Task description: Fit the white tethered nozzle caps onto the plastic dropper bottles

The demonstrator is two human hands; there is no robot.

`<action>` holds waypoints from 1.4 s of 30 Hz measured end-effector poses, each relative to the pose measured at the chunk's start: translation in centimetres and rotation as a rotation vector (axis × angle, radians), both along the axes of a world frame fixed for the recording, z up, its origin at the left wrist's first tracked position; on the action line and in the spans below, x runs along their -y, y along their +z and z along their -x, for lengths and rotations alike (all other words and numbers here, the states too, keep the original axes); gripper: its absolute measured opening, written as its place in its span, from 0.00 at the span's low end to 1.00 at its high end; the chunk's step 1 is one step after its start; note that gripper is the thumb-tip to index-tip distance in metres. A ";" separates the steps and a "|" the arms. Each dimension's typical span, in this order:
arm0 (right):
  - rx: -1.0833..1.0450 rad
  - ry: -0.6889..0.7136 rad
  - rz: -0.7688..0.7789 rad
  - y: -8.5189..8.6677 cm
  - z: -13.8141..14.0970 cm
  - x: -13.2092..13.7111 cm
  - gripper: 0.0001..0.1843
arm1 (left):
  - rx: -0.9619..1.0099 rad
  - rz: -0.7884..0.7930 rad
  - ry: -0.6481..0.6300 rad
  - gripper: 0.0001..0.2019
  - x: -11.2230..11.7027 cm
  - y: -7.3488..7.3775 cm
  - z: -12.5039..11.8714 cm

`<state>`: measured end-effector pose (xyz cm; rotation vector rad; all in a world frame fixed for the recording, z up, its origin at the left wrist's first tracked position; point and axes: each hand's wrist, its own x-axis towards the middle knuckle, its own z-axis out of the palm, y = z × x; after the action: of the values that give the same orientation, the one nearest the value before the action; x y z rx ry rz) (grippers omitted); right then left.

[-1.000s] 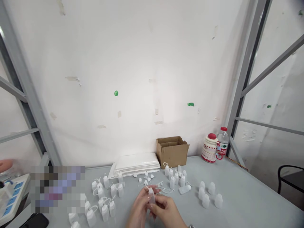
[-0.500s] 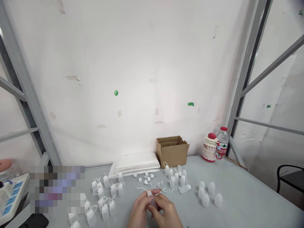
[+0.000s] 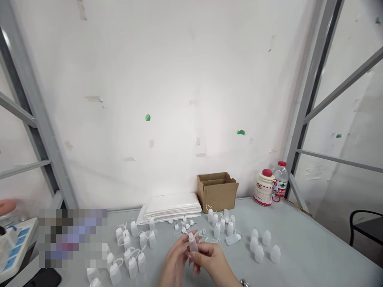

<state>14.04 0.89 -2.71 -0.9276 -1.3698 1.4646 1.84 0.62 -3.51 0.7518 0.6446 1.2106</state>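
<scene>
A small white plastic squeeze bottle (image 3: 192,242) stands upright between my two hands at the table's near edge. My right hand (image 3: 214,263) is closed round the bottle's body. My left hand (image 3: 175,262) is beside it, its fingertips pinched at the bottle's side. Several more small white bottles with looped cap tethers (image 3: 131,255) stand to the left on the grey table (image 3: 302,247). Another cluster of such bottles (image 3: 222,223) is behind my hands, and capless white bottles (image 3: 263,245) stand to the right. Loose white caps (image 3: 184,226) lie just beyond my fingers.
A brown cardboard box (image 3: 217,190) and a stack of white sheets (image 3: 172,207) sit against the white wall. A red-lidded jar (image 3: 265,186) and a water bottle (image 3: 280,180) stand at the back right. A dark chair (image 3: 366,225) is at the right. Grey metal frame posts (image 3: 311,91) flank the table.
The bottle has come up from between my cupped hands and now stands clear above my fingers. My hands shifted slightly right and nearer.
</scene>
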 end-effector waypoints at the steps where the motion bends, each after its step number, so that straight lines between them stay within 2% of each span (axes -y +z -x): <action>1: -0.027 0.023 0.014 -0.1 0.0 -0.1 0.19 | 0.008 0.007 -0.004 0.19 -0.1 -0.1 0.0; 8: -0.097 0.054 0.045 -0.5 0.0 -0.1 0.17 | 0.018 0.059 -0.004 0.14 0.2 0.3 0.0; 17: -0.374 0.188 0.209 0.0 0.1 0.4 0.15 | 0.010 0.134 -0.030 0.14 0.6 1.2 0.0; 23: -0.374 0.193 0.205 0.3 0.0 0.4 0.16 | -0.096 -0.021 -0.007 0.12 1.0 2.1 -0.3; 28: -0.343 0.187 0.211 0.8 -0.1 0.6 0.16 | -0.185 -0.131 0.019 0.15 0.8 2.0 -0.2; 32: -0.230 0.158 0.132 0.9 -0.3 0.3 0.18 | -0.200 -0.145 0.048 0.15 0.6 1.7 0.0; 36: 0.030 -0.019 -0.078 0.8 -0.6 -0.1 0.17 | -0.207 -0.119 0.076 0.17 0.7 1.9 0.1; 39: 0.164 -0.131 -0.177 0.8 -0.8 0.0 0.16 | -0.200 -0.103 0.192 0.17 0.8 2.2 -0.1; 42: 0.176 -0.130 -0.199 0.8 -0.7 0.2 0.15 | -0.192 -0.093 0.274 0.17 0.8 2.3 -0.3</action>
<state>14.73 0.68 -1.96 -1.0144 -1.5220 1.1478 2.18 -0.22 -1.23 0.8855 0.8763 1.4371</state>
